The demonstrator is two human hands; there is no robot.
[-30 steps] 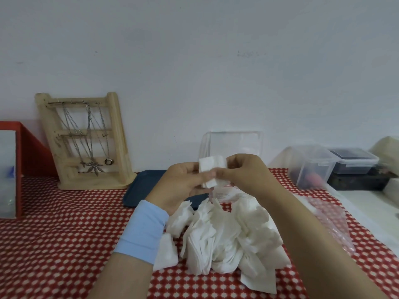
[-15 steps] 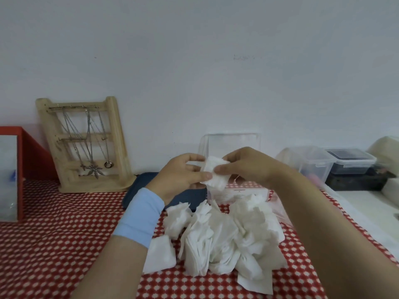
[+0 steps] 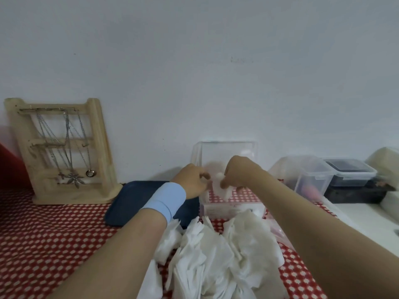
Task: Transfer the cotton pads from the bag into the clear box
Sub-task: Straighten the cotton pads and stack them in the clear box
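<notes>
A heap of white cotton pads [image 3: 218, 257] lies on the red dotted tablecloth in front of me. Behind it stands the clear box [image 3: 228, 152] with its lid raised. Over the box opening, my left hand [image 3: 192, 180] and my right hand [image 3: 239, 173] together pinch a small stack of cotton pads [image 3: 222, 188], which hangs down into the box. The clear pinkish bag [image 3: 278, 229] lies crumpled to the right of the heap, mostly hidden by my right arm.
A wooden jewellery stand [image 3: 62, 152] with chains leans at the back left. A dark blue tray [image 3: 138, 199] lies left of the box. Clear lidded containers [image 3: 306, 175] and a dark-filled tub [image 3: 349, 171] stand at the back right by a white surface [image 3: 364, 214].
Both hands have moved forward and down from above the heap to the box opening, carrying the stack of pads with them. The stack now dips into the box.
</notes>
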